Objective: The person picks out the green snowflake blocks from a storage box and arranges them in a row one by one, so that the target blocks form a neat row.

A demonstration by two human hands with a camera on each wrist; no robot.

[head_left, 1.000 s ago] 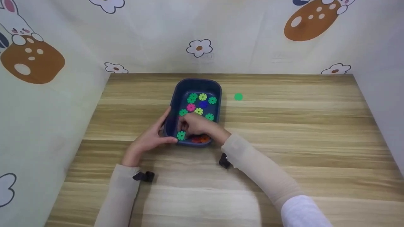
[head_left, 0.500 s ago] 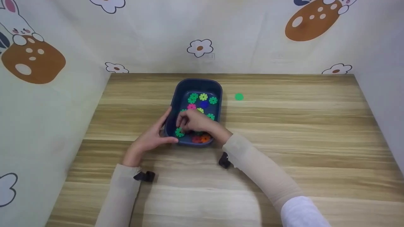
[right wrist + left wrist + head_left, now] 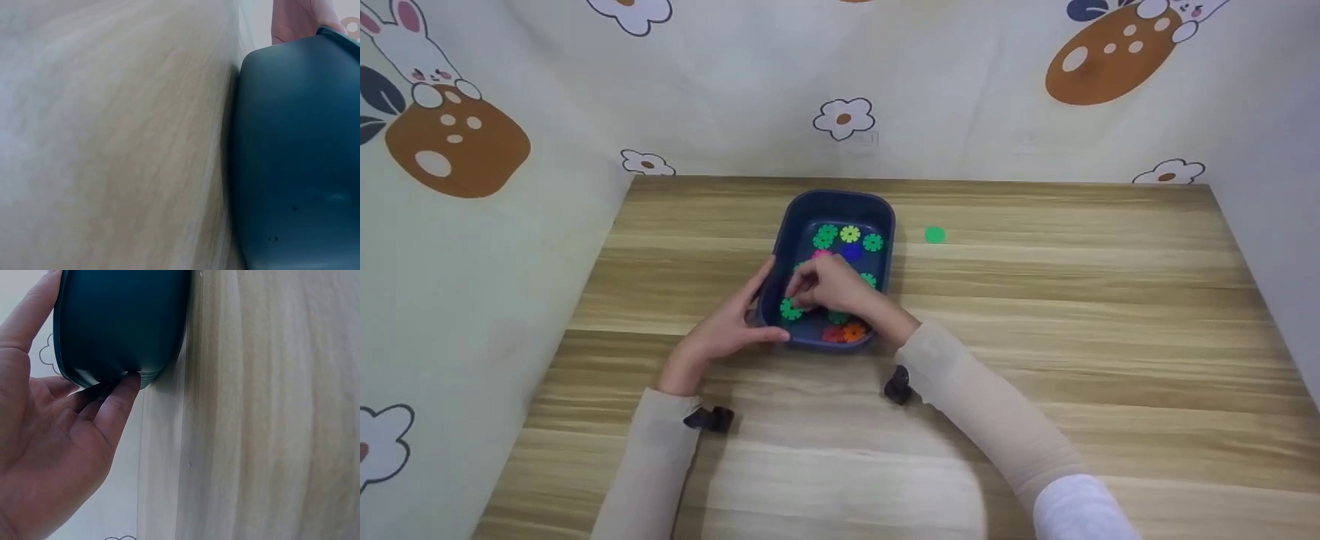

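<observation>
Holds the tub (image 3: 840,206) at its near left corner with the left hand (image 3: 727,324), spread wide, with the thumb on the near rim and fingers along the outside of the left wall. Reaches into the tub with the right hand (image 3: 829,285), with fingers bent and drawn narrow, tips at the edge of a green disc (image 3: 788,310) near the left wall. Cannot tell if pinching this disc or only touching it.

Has the tub standing on the table (image 3: 1072,300), with its long sides running away from the person. Shows, inside and beyond the right hand, a pair of overlapping green discs (image 3: 825,237), a yellow disc (image 3: 850,234), a blue disc (image 3: 851,251) and a pink disc (image 3: 820,255), this last partly covered by the hand. Shows, at the near end, an orange disc (image 3: 853,332) just beside a red disc (image 3: 833,334).

Has a lone disc (image 3: 934,235), bright green, lying on the table to the right of the tub, apart from it. Wears pale sleeves (image 3: 975,412) on both arms. Faces a backdrop (image 3: 945,82) printed with flowers and rabbits.
</observation>
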